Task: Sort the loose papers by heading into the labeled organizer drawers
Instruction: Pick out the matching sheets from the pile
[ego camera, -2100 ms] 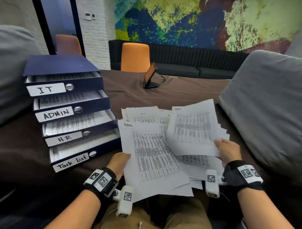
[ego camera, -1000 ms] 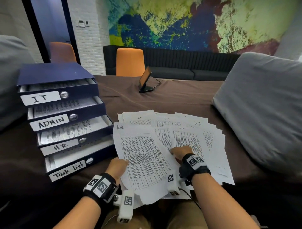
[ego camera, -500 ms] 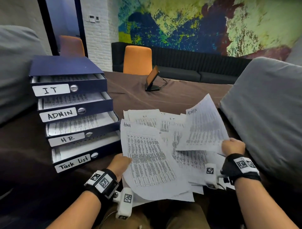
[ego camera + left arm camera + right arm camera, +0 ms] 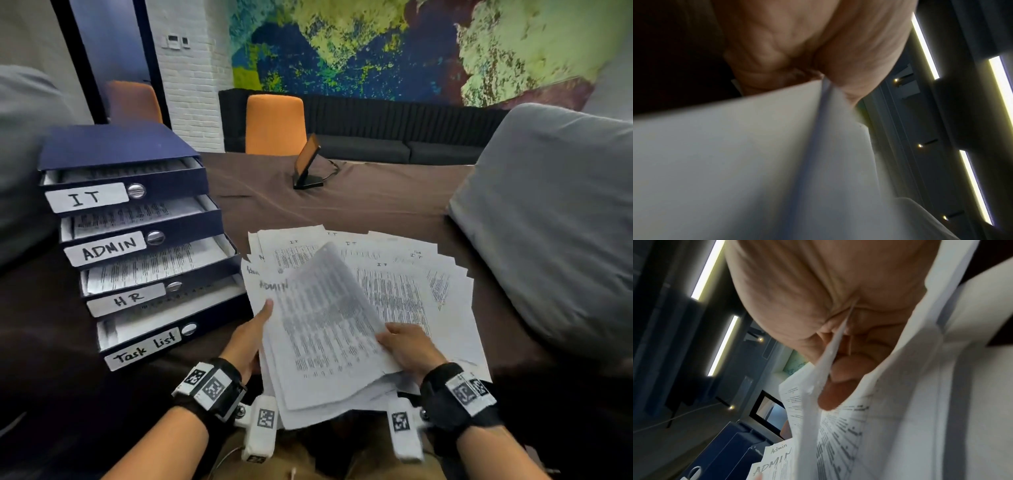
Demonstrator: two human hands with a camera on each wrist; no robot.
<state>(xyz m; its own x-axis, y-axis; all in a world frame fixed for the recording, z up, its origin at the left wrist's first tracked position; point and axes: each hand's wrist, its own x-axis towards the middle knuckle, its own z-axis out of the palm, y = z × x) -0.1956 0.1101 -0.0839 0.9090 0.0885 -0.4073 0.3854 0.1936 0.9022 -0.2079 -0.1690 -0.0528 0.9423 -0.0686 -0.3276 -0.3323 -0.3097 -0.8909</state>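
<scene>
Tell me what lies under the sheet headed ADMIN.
Under the ADMIN sheet lies another sheet headed Admin, over further sheets held by the left hand. Their headings are covered.

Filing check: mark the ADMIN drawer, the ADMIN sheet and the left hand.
ADMIN drawer [image 4: 106, 249], head view, on its white label.
ADMIN sheet [image 4: 325, 329], head view, on its printed middle.
left hand [image 4: 248, 337], head view, on the back of the hand.

Brown cloth over the table [image 4: 359, 205] before me, creased. Grey cushion [image 4: 555, 219] at my right, another grey mass [image 4: 20, 144] at my left. Orange chair [image 4: 275, 125] across the table; second orange chair [image 4: 132, 102] by a dark-framed doorway [image 4: 113, 44]. Black sofa [image 4: 394, 137] along the far wall under a blue, green and yellow mural [image 4: 394, 44]. White brick wall [image 4: 186, 85]. Strip lights [image 4: 925, 52] overhead.
</scene>
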